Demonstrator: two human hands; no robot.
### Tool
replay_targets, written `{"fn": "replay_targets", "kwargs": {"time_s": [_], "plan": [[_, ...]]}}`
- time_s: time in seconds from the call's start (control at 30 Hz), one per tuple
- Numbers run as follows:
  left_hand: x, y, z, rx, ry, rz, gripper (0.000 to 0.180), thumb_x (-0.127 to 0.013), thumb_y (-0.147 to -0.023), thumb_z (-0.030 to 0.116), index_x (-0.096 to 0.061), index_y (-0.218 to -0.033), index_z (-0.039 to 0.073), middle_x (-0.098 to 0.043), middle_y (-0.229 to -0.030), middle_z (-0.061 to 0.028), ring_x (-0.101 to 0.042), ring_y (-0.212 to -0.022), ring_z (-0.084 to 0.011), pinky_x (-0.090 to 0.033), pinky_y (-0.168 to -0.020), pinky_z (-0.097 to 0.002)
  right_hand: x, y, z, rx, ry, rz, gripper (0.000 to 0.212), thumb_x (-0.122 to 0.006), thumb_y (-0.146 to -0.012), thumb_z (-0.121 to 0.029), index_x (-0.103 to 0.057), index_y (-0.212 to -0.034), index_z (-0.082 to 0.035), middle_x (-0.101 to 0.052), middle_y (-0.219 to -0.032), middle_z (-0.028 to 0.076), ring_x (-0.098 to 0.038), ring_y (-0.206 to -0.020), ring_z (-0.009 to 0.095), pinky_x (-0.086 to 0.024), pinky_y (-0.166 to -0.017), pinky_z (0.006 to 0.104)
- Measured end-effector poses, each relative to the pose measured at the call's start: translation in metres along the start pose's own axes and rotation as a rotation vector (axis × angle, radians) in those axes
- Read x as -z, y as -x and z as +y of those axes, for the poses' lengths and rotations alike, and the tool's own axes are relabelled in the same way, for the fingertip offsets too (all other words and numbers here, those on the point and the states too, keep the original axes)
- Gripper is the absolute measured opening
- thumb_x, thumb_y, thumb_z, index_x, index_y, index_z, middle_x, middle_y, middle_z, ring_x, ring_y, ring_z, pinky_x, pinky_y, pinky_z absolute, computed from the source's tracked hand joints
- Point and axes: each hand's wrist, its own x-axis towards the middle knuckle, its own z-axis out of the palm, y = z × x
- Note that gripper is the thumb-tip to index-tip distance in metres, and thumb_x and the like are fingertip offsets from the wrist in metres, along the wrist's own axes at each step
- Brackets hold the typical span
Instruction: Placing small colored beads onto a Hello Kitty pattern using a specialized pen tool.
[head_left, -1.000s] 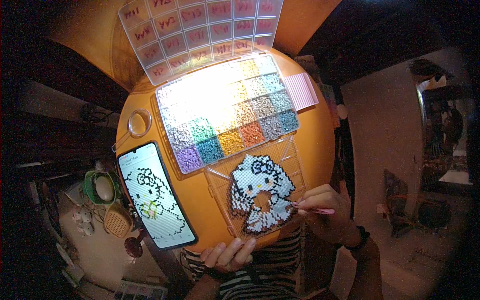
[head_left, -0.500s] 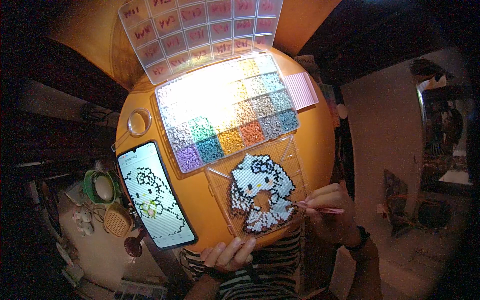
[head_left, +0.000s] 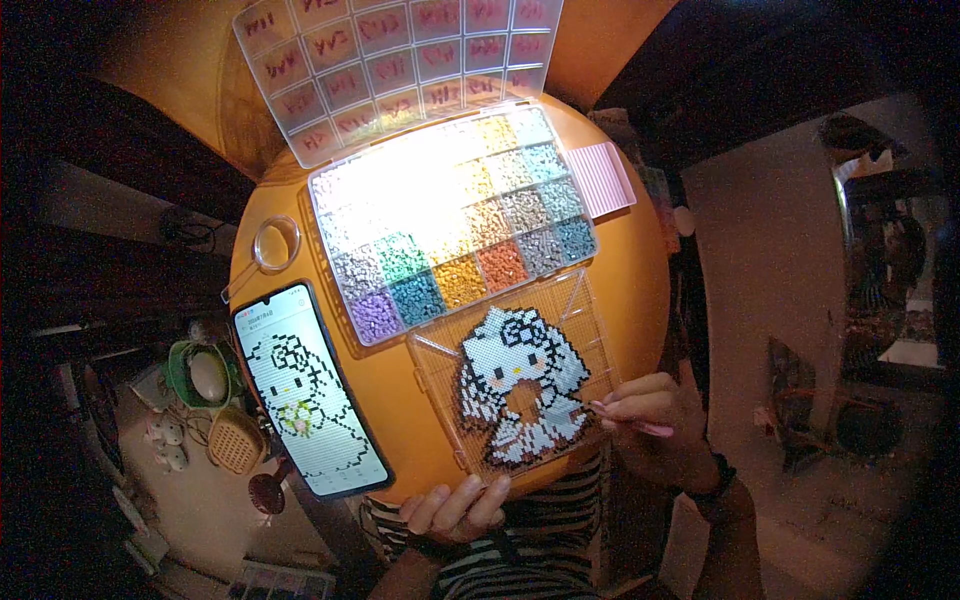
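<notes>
Head view: right hand [head_left: 648, 412] pinches a thin pink tool [head_left: 632, 422] between fingertips, fist curled, forearm entering from lower right. Tool's long axis runs roughly left-right; its tip points left, touching the right edge of the bead figure [head_left: 520, 385] on the clear pegboard [head_left: 585, 305]. Left hand [head_left: 458, 505] grips the near edge of the orange round table [head_left: 650, 270], fingers curled up over the rim, below the pegboard. Bead organizer box [head_left: 450, 220] just behind the pegboard, phone [head_left: 308, 388] left.
</notes>
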Motion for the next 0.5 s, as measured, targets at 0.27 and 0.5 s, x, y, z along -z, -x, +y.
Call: {"fn": "replay_targets", "kwargs": {"time_s": [0.27,0.5], "plan": [[0.0022,0.0005,-0.0003,0.000,0.032,-0.044,0.020,-0.047,-0.085,0.038,-0.061,-0.100,0.038,-0.046,-0.098,0.0143,-0.035,-0.097,-0.0103,-0.027,-0.089,-0.0270,-0.0004,-0.0011,0.0043,0.087,0.095,0.015,0.013,-0.065,-0.079,-0.009,-0.055,-0.089,-0.011,-0.058,-0.082,0.006,-0.058,-0.073,0.020,-0.048,-0.062,0.0289],[0.0013,0.0009,-0.0024,-0.009,0.044,-0.051,0.021,-0.046,-0.086,0.039,-0.060,-0.101,0.038,-0.046,-0.099,0.0142,-0.035,-0.097,-0.0101,-0.029,-0.086,-0.0257,-0.0008,0.0005,-0.0046,0.043,0.102,0.081,0.015,-0.063,-0.080,-0.009,-0.053,-0.091,-0.010,-0.058,-0.085,0.006,-0.057,-0.075,0.020,-0.048,-0.063,0.0299]]}}
